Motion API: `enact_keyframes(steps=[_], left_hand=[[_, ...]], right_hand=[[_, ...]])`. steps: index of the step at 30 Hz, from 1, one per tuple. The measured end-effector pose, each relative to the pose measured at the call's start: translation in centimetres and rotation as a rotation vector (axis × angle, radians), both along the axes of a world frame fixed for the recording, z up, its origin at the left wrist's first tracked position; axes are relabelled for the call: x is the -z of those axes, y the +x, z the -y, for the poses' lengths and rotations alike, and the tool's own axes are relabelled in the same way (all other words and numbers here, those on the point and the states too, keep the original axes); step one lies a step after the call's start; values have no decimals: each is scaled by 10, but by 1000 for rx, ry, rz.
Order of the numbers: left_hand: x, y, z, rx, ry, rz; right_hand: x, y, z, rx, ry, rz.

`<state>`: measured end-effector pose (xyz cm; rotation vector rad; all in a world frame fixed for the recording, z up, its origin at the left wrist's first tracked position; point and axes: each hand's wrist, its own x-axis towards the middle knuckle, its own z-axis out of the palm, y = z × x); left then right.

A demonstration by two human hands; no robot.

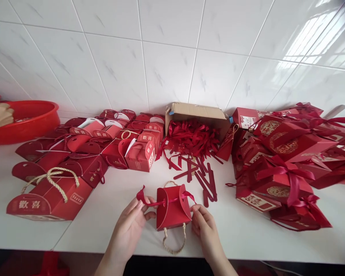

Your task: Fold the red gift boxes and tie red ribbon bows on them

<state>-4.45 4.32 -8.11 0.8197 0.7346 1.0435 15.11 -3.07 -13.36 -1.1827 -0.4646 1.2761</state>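
A small red gift box [174, 211] stands on the white table in front of me, its two curved flaps closed over the top. A red ribbon [175, 199] runs through the holes in these flaps. My left hand [132, 218] pinches the ribbon's left end between thumb and fingers, beside the box. On the other side, my right hand [203, 222] grips the right end close to the box's edge. A cream rope handle [174, 251] hangs down at the near side, and a second one shows behind the box.
Several red boxes [83, 168] without bows cover the left. Boxes tied with bows [278, 176] are piled at right. A cardboard carton [199, 111] spills ribbons [189, 136] and dark red strips [208, 184]. Another person's hand [1, 115] reaches into a red basin [43, 109].
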Motion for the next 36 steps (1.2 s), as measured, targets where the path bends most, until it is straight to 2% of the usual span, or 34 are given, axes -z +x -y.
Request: enact_keyframes(steps=[4,6,8,10,12,17,19,23,26,32,36], left_hand=[[-6,0,1,1,71,-89],[-7,0,0,9,95,-119],[-6,-2,-1,20,127,-132],[-5,-3,-3,27,155,-149],[-6,-4,-3,24,181,-187],[-19,0,2,-50,277,-321],[-24,3,5,-71,276,-321],[-24,4,7,-64,257,-252],[-17,6,4,-154,217,-259],[-14,6,2,-279,61,-62],[-20,-2,3,-336,73,-30]], right_hand=[[-6,16,-9,-111,-53,-498],[-12,22,-10,-137,-9,-778],[-18,24,-11,-70,76,-968],[-22,24,-13,-3,141,-1069],[-23,22,-18,0,160,-1090],[-27,22,-34,-187,36,-937],[-31,24,-38,-203,12,-913],[-42,25,-38,-67,-34,-927],[-47,25,-33,46,-49,-933],[-51,25,-23,124,18,-944],[-51,26,-20,162,42,-801]])
